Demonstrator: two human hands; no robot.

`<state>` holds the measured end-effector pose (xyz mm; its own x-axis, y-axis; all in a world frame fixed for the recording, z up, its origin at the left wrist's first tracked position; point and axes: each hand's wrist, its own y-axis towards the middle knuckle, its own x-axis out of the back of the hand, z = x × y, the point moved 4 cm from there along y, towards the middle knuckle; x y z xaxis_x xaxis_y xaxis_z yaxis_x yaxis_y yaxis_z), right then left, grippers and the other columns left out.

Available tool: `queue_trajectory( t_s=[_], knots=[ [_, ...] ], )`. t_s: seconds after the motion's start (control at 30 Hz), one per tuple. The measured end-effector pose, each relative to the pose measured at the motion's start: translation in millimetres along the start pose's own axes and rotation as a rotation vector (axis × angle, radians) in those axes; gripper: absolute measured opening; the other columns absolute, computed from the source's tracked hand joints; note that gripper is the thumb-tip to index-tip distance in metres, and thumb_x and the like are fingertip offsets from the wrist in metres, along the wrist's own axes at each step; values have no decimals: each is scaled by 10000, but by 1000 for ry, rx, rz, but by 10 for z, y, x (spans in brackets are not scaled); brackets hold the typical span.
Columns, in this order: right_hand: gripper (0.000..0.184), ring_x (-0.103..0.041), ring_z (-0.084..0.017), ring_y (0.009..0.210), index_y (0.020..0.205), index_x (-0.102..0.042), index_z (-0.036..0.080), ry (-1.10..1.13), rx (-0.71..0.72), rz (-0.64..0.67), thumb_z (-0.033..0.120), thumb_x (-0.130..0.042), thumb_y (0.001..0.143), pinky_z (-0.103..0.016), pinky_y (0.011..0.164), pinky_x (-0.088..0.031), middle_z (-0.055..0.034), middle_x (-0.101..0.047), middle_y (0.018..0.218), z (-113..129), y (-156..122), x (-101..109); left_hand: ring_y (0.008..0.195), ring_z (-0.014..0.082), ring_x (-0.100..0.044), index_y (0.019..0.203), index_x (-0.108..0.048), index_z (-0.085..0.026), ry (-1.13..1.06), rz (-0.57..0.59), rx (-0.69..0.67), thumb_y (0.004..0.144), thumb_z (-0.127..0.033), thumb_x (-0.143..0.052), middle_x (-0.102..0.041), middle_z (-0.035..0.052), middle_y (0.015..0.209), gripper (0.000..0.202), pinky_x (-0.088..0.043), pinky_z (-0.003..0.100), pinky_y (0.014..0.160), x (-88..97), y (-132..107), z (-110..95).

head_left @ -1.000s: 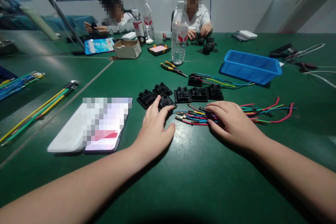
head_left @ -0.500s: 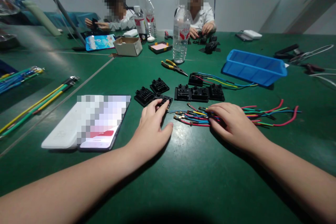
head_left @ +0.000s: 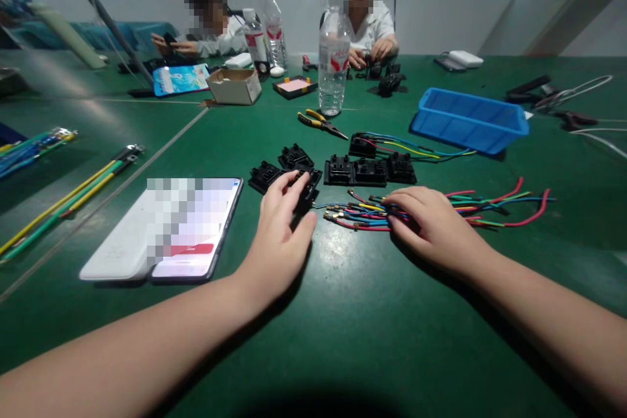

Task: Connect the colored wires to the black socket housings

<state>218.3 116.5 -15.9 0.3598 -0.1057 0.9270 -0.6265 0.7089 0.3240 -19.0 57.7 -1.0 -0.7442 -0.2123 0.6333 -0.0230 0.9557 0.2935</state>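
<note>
My left hand (head_left: 281, 228) is on a black plastic module (head_left: 308, 189), its fingers over the top and the thumb at the near side. That module looks tilted, and the hand hides part of it. Two more black modules (head_left: 264, 174) (head_left: 295, 155) lie just beyond these fingers. My right hand (head_left: 434, 222) is curled over a bundle of coloured wires (head_left: 360, 212) with metal terminals at their left ends. Its fingers and thumb close around the middle of the bundle. Beyond the wires sits a row of black modules (head_left: 369, 172).
Behind the row lie a wired module (head_left: 362, 144) and pliers (head_left: 323, 123). A water bottle (head_left: 333, 65), a blue bin (head_left: 470, 121) and a cardboard box (head_left: 235, 86) stand farther back. A phone (head_left: 189, 268) and longer cables (head_left: 73, 199) lie left. Two people work across the table.
My left hand has drawn slightly nearer, and the module under its fingers has tipped from lying flat. My right hand stays on the wires. The whole view has shifted slightly.
</note>
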Motion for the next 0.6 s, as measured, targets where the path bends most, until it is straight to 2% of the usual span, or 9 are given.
queue_trajectory(
  t_s=[0.1, 0.17, 0.23, 0.3, 0.33, 0.4, 0.5, 0.6],
  knots=[
    [252, -594, -286, 1092, 1113, -613, 175, -11, -2, -15, 241, -529, 885, -481, 933, -453, -132, -658, 1168, 3, -1, 20, 1400, 249, -333, 1451, -397, -200, 84, -18, -245, 939, -247, -459, -358, 112, 1491, 518, -276, 466, 1187, 38, -89, -163],
    [301, -551, -311, 1170, 1163, -593, 161, -35, 24, -72, 260, -549, 882, -498, 971, -434, -167, -605, 1261, 48, -8, 75, 1386, 247, -349, 1463, -376, -189, 121, 8, -425, 915, -198, -487, -366, 119, 1489, 560, -303, 427, 1168, 42, -167, -279],
    [394, -511, -331, 1221, 1232, -548, 151, -53, 105, -144, 307, -590, 873, -514, 1008, -405, -190, -565, 1318, 147, -28, 144, 1372, 240, -372, 1457, -383, -165, 101, 72, -572, 890, -161, -499, -379, 131, 1480, 579, -310, 394, 1161, 26, -240, -366],
    [531, -516, -335, 1205, 1282, -497, 147, -31, 211, -167, 405, -647, 843, -517, 1019, -388, -186, -588, 1287, 276, -58, 189, 1357, 230, -397, 1431, -414, -142, 47, 169, -674, 878, -141, -495, -416, 143, 1454, 558, -326, 374, 1151, -8, -295, -419],
    [602, -542, -331, 1158, 1280, -485, 135, -3, 233, -168, 470, -671, 816, -507, 996, -402, -187, -614, 1237, 328, -72, 202, 1344, 223, -415, 1414, -433, -135, 19, 218, -705, 876, -137, -493, -439, 147, 1437, 542, -342, 367, 1141, -27, -314, -433],
    [630, -579, -315, 1055, 1229, -497, 130, 56, 208, -136, 522, -691, 775, -478, 914, -435, -171, -653, 1131, 395, -90, 204, 1308, 217, -458, 1388, -463, -129, -15, 291, -730, 875, -139, -496, -480, 152, 1408, 514, -383, 363, 1112, -58, -335, -447],
    [503, -590, -301, 960, 1120, -536, 149, 90, 134, -77, 459, -691, 755, -460, 836, -425, -131, -675, 1009, 436, -104, 181, 1281, 227, -494, 1355, -504, -124, 1, 358, -733, 878, -149, -512, -520, 165, 1390, 478, -422, 372, 1089, -85, -348, -460],
    [447, -594, -289, 908, 1087, -546, 162, 115, 92, -58, 413, -682, 742, -439, 793, -411, -110, -682, 961, 452, -113, 167, 1274, 239, -516, 1316, -538, -101, 40, 408, -749, 883, -142, -517, -543, 175, 1392, 435, -437, 374, 1092, -101, -363, -478]
  ],
)
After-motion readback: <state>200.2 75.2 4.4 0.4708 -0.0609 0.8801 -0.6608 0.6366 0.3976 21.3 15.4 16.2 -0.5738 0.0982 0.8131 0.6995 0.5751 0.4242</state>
